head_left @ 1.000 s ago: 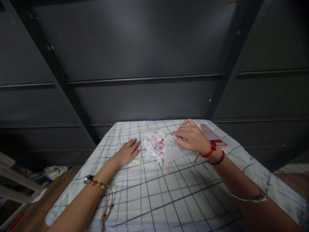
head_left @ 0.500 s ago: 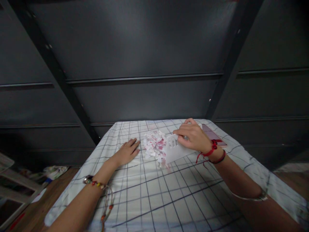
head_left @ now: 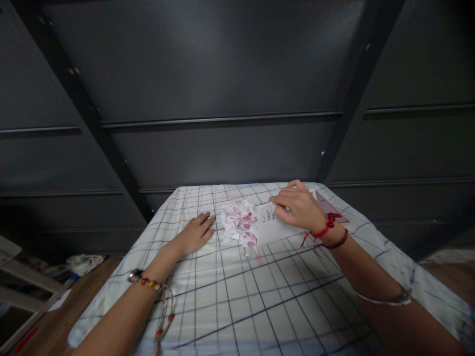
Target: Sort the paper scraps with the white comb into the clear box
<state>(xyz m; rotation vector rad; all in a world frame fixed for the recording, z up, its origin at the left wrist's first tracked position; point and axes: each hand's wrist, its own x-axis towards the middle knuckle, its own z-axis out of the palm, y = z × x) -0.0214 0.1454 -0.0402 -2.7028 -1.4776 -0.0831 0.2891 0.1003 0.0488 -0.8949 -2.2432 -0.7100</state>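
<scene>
My left hand [head_left: 195,234] lies flat on the checked cloth, palm down with its fingers apart, holding nothing. Just right of it is a loose heap of torn paper scraps [head_left: 237,221], white with pink patches. A white, smooth-sided piece with a row of cut-out slots [head_left: 275,232] stands against the right side of the heap. My right hand [head_left: 299,207] is closed over its upper edge, covering part of the slots. Its full shape is hidden behind the hand, so I cannot tell whether it is a basket or a flat panel.
A pink flat rectangular item [head_left: 331,206] lies beyond my right wrist. White cloth with dark grid lines [head_left: 237,306] covers the table. Behind it rises a dark panelled wall [head_left: 230,153]. A pale wooden frame [head_left: 25,291] stands at the lower left.
My right hand and the white slotted piece have shifted slightly to the right, and its lower edge has lifted a little. My left hand has not moved.
</scene>
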